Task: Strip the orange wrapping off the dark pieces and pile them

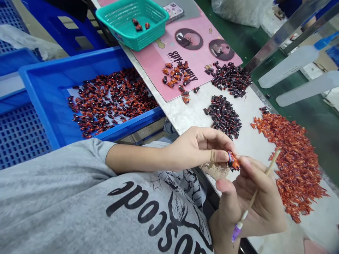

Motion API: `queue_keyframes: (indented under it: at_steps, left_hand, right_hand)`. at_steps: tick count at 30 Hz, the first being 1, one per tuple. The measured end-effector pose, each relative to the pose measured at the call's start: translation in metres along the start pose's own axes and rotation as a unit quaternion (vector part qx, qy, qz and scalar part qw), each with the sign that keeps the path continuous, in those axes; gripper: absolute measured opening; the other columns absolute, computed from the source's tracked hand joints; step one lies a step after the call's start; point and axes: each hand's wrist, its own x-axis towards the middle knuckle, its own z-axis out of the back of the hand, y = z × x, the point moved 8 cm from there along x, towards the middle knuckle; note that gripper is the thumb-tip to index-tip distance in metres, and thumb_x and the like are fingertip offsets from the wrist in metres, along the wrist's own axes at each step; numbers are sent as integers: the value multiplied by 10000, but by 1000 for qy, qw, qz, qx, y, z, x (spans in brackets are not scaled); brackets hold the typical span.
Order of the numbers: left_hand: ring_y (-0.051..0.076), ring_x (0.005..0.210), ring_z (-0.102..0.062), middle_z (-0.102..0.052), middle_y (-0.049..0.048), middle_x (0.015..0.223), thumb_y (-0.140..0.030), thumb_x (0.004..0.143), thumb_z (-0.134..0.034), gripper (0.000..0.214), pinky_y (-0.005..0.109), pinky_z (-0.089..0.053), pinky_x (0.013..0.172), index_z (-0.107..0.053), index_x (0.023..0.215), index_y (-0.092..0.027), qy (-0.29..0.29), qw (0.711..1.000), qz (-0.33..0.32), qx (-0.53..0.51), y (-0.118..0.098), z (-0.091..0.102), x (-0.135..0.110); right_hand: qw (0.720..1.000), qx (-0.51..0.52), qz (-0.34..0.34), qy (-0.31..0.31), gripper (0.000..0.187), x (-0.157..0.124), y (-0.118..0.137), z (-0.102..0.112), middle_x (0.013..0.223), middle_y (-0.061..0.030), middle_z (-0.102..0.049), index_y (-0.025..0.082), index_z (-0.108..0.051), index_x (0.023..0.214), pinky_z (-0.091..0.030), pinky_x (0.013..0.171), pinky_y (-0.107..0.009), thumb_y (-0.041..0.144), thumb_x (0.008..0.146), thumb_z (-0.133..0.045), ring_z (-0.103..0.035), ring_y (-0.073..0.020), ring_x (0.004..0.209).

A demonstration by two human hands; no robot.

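My left hand (pixel 198 150) pinches a small orange and dark blue painted piece (pixel 233 161) between thumb and fingers. Just below and to the right, my right hand (pixel 246 201) grips a thin wooden stick (pixel 254 194) with a purple end (pixel 236 229), and its fingertips nearly touch the piece. To the right of my hands lies a large heap of orange pieces (pixel 296 165). Beyond my left hand is a heap of dark red-striped pieces (pixel 222 116), with a second dark heap (pixel 231 79) farther back. Mixed pieces (pixel 176 76) lie on a pink printed mat (pixel 159 60).
A blue tray (pixel 79 60) of mixed pieces stands left of the white work surface (pixel 190 114). A teal basket (pixel 124 14) holds a few pieces at the back. Blue crates sit far left, and metal bars and white tubes cross the upper right.
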Motion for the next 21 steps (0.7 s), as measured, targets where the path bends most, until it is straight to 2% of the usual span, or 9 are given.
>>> queue_keyframes:
  at_steps: [3, 7, 9, 12, 17, 19, 21]
  left_hand:
    - [69, 663, -639, -672, 1, 766, -375, 708, -889, 358, 181, -544, 652, -677, 842, -120, -4, 992, 75, -103, 11, -3, -2]
    - [56, 659, -638, -679, -3, 758, -344, 719, -886, 316, 166, -539, 663, -686, 827, -126, 2, 989, 81, -127, 11, -5, -3]
    - [63, 683, -643, -678, -1, 755, -353, 718, -886, 309, 170, -543, 691, -691, 805, -130, -3, 995, 43, -88, 5, -1, -1]
    - [84, 717, -650, -678, 13, 757, -336, 690, -905, 298, 175, -546, 702, -698, 753, -132, -17, 998, -57, 17, -11, 3, -1]
    - [88, 690, -647, -694, 34, 723, -195, 751, -840, 150, 160, -530, 658, -710, 699, -141, -16, 971, -206, 123, -41, -3, -8]
    - [82, 690, -651, -699, 32, 720, -140, 753, -823, 116, 148, -526, 656, -717, 708, -141, -11, 966, -222, 130, -45, -4, -10]
    - [81, 700, -659, -696, 29, 724, -140, 735, -842, 120, 143, -531, 663, -722, 723, -135, -11, 974, -191, 119, -42, 1, -8]
  right_hand:
    - [999, 46, -5, 0, 481, 5, 2, -3, 1035, -72, -709, 223, -655, 1268, -612, 790, -388, 233, 809, -798, -706, -234, 987]
    - [1000, 3, 1, -25, 478, 9, 8, -8, 999, -37, -711, 244, -684, 1211, -585, 773, -336, 127, 767, -816, -692, -191, 941]
    - [999, -1, 15, -44, 455, 11, 12, -9, 952, -19, -706, 242, -698, 1153, -576, 745, -318, 66, 748, -809, -684, -170, 888]
    - [998, 26, 14, -46, 412, 12, 14, -12, 900, -7, -698, 223, -705, 1085, -554, 661, -280, 26, 735, -797, -669, -154, 833]
    - [996, 28, 32, -74, 350, 8, 23, -11, 879, 0, -697, 198, -702, 1055, -524, 627, -228, -17, 779, -711, -657, -119, 811]
    - [995, 33, 44, -78, 332, 7, 24, -13, 877, 0, -700, 192, -700, 1048, -522, 622, -223, -13, 787, -707, -654, -110, 793]
    - [996, 49, 38, -58, 317, 10, 20, -20, 879, -3, -703, 186, -700, 1043, -521, 613, -218, 16, 779, -746, -653, -107, 782]
